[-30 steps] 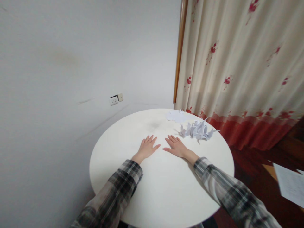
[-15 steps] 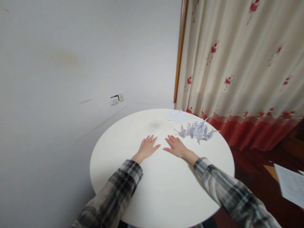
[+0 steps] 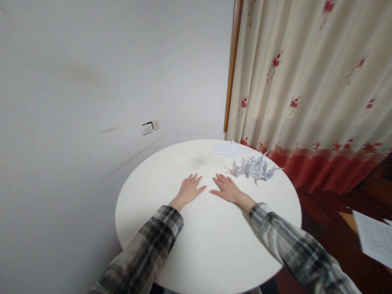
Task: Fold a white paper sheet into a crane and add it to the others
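My left hand and my right hand lie flat, palms down, side by side on a round white table. Fingers of both are stretched out and hold nothing. Plaid sleeves cover both forearms. Just beyond my right hand sits a pile of folded white paper cranes, a short gap from its fingertips. Behind the cranes, near the table's far edge, lie flat white paper sheets.
A white wall with a socket stands to the left. A cream curtain with red flowers hangs at the right. A dark wooden floor lies below it, with a printed sheet at the far right.
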Demonstrator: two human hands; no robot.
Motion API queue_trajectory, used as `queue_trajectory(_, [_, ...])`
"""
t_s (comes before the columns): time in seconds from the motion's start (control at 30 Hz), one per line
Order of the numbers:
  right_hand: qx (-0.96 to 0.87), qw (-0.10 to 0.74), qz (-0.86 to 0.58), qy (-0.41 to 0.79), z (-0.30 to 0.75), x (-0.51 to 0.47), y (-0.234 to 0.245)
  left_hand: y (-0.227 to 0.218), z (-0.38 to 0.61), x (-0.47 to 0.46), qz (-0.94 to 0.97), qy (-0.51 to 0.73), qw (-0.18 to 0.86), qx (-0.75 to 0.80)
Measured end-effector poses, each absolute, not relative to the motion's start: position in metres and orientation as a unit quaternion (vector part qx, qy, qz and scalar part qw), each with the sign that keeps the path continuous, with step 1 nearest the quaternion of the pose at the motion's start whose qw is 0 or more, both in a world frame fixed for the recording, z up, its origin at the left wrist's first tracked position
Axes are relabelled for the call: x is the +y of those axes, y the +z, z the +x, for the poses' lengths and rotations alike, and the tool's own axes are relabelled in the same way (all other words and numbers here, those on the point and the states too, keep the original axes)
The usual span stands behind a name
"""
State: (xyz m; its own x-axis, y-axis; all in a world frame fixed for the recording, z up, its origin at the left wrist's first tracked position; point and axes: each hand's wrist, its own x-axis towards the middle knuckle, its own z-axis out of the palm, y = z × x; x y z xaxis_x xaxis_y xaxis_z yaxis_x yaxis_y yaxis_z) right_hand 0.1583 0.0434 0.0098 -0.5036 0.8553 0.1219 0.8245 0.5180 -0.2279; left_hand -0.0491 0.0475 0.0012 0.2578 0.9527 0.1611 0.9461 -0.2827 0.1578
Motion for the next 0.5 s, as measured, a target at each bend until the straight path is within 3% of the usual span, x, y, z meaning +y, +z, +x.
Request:
queue_trajectory(0.17, [-0.865, 0.210, -0.453, 0.040, 0.162, 0.042, 0.010, 0.011, -0.044, 0.043, 0.795, 0.211, 0.024, 0.568])
queue_trajectory(0.33, [-0.815, 0.433, -0.385, -0.013, 0.168, 0.027, 0.029, 0.029, -0.032, 0.025, 0.783, 0.335, 0.017, 0.524])
queue_trajectory(0.5, [-0.713, 0.645, -0.267, -0.072, 0.159, -0.011, 0.096, 0.064, -0.017, 0.000, 0.775, 0.471, -0.057, 0.418])
